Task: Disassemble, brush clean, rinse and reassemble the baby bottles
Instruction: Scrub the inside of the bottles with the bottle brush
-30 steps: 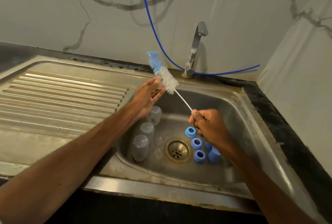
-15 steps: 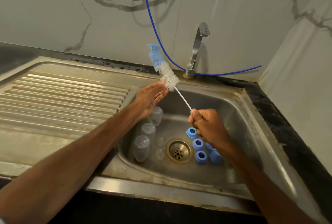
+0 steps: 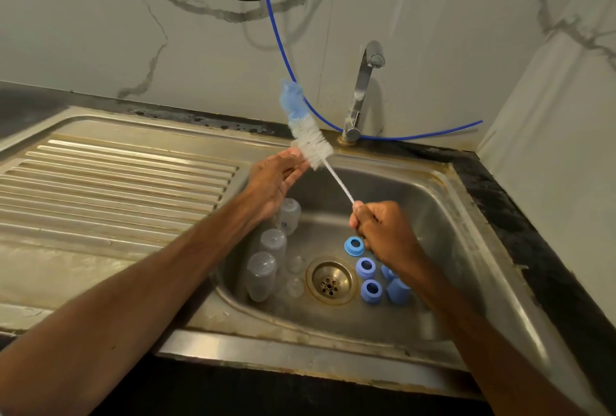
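Observation:
My right hand [image 3: 383,232] grips the thin white handle of a bottle brush [image 3: 311,142] that slants up to the left over the sink [image 3: 443,215]; its bristles are white, with a blue tip. My left hand [image 3: 276,179] reaches up with nearly straight fingers that touch the lower white bristles. Three clear bottle bodies [image 3: 273,242] lie along the basin's left side. Two clear nipples [image 3: 295,264] sit beside the drain [image 3: 330,280]. Three blue collar rings [image 3: 365,268] lie right of the drain, and a blue cap [image 3: 398,290] is partly hidden under my right wrist.
A steel tap [image 3: 363,89] stands behind the basin, close to the brush tip. A blue hose [image 3: 276,32] and a black cable hang down the marble wall. The ribbed drainboard [image 3: 110,182] stretches to the left. Dark counter borders the sink on the right.
The brush has risen a little and stands steeper. My left hand's fingers have straightened from a pinch to lie along the bristles. The parts in the basin have not moved.

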### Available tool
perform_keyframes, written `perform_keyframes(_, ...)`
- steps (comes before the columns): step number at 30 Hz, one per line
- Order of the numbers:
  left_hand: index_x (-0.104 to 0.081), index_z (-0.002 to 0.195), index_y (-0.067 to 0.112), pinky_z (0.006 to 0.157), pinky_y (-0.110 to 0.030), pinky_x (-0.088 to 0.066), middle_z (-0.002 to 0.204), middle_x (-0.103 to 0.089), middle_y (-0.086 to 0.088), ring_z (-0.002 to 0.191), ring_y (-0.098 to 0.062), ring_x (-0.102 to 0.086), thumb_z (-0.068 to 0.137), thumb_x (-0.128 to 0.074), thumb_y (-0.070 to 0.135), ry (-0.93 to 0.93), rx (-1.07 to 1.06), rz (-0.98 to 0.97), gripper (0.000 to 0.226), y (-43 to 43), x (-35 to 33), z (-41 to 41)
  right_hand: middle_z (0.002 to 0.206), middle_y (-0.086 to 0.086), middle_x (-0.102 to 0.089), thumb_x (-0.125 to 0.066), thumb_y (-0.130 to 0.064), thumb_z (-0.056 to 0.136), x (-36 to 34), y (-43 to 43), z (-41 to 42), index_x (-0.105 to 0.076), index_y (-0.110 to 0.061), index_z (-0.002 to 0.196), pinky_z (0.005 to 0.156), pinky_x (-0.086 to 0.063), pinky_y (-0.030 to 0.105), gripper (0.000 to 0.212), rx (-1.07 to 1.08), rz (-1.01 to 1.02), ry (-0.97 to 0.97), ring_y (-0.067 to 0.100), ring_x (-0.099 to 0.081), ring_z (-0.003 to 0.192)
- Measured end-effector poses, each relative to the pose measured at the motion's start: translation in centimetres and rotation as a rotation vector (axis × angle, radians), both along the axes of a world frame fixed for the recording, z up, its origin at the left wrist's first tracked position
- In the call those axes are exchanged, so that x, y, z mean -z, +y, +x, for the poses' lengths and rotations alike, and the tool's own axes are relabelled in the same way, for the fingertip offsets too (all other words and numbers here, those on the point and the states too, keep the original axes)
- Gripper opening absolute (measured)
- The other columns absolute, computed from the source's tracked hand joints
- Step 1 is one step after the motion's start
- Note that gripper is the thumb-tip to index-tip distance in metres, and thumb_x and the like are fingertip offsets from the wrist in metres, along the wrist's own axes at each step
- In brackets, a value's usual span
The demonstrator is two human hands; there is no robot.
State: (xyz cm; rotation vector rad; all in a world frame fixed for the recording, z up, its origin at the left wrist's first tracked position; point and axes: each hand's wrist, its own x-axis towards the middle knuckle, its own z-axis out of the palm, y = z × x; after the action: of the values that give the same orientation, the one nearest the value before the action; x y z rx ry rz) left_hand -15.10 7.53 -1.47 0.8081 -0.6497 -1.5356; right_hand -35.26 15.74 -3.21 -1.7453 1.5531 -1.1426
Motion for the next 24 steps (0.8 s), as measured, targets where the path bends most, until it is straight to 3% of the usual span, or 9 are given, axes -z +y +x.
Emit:
perform_keyframes(3, -0.066, 0.118, -0.001, 0.083, -0.027, -0.061, 0.117, -0.073, -0.017, 0.103, -0.024, -0.075, 0.096, -0.062, 0.001, -0.014, -0.045, 0.034, 0.022, -0.5, 0.2, 0.9, 0.041, -0.011, -0.052, -0.05, -0.018, 0.105, 0.4, 0.6, 0.2, -0.062, -0.022, 0.055, 0.055, -0.037, 0.022, 0.051, -0.005, -0.018, 0.056, 0.002, -0.048, 0.039)
perform_keyframes(7, -0.06, 0.127, -0.007, 0.086, -0.027, -0.061, 0.12, -0.072, -0.021, 0.109, -0.028, -0.073, 0.098, -0.06, 0.002, -0.018, 0.112, -0.034, 0.03, 0.5, 0.1, -1.1, 0.039, -0.014, -0.051, -0.049, -0.018, 0.104, -0.7, -1.4, 0.3, -0.06, -0.024, 0.054, 0.059, -0.035, 0.023, 0.052, 0.065, -0.063, 0.043, 0.002, -0.048, 0.038)
perform_keyframes(10, -0.059, 0.13, -0.005, 0.09, -0.03, -0.06, 0.12, -0.072, -0.02, 0.109, -0.028, -0.073, 0.099, -0.057, 0.001, 0.012, 0.115, -0.015, 0.032, 0.2, 0.3, -0.9, 0.039, -0.013, -0.05, -0.05, -0.019, 0.104, -0.1, -1.0, 0.3, -0.061, -0.023, 0.055, 0.056, -0.036, 0.022, 0.051, 0.042, -0.083, 0.099, 0.002, -0.049, 0.039)
perform_keyframes(14, -0.059, 0.132, -0.001, 0.077, -0.023, -0.06, 0.122, -0.072, -0.017, 0.107, -0.022, -0.073, 0.096, -0.061, -0.002, 0.127, 0.099, 0.047, 0.037, -0.2, 0.3, -0.4, 0.04, -0.015, -0.051, -0.05, -0.018, 0.105, 0.1, -0.7, 0.3, -0.061, -0.024, 0.055, 0.057, -0.037, 0.023, 0.051, 0.037, -0.093, 0.081, 0.002, -0.05, 0.041)
perform_keyframes(16, -0.06, 0.131, 0.001, 0.078, -0.021, -0.059, 0.121, -0.073, -0.014, 0.107, -0.02, -0.073, 0.094, -0.064, -0.004, 0.129, 0.101, 0.039, 0.038, -0.2, 0.2, -0.5, 0.04, -0.016, -0.051, -0.049, -0.018, 0.105, -0.1, -1.0, 0.0, -0.061, -0.024, 0.055, 0.06, -0.037, 0.025, 0.051, 0.042, -0.074, 0.052, 0.002, -0.05, 0.041)
perform_keyframes(21, -0.062, 0.128, 0.001, 0.077, -0.024, -0.061, 0.119, -0.073, -0.018, 0.105, -0.025, -0.074, 0.088, -0.072, 0.0, 0.101, 0.033, 0.057, 0.041, -0.4, 0.1, 0.5, 0.04, -0.015, -0.05, -0.049, -0.017, 0.105, 0.6, -0.1, -0.6, -0.059, -0.022, 0.055, 0.058, -0.033, 0.022, 0.051, 0.012, -0.048, 0.056, 0.001, -0.049, 0.039)
perform_keyframes(24, -0.059, 0.133, 0.002, 0.083, -0.029, -0.062, 0.12, -0.072, -0.019, 0.109, -0.027, -0.073, 0.089, -0.07, 0.001, 0.087, 0.107, 0.032, 0.045, 0.0, 0.0, -0.2, 0.039, -0.016, -0.05, -0.049, -0.017, 0.105, -0.4, -0.9, -0.3, -0.061, -0.021, 0.056, 0.058, -0.035, 0.022, 0.051, 0.056, -0.062, 0.062, 0.001, -0.049, 0.039)
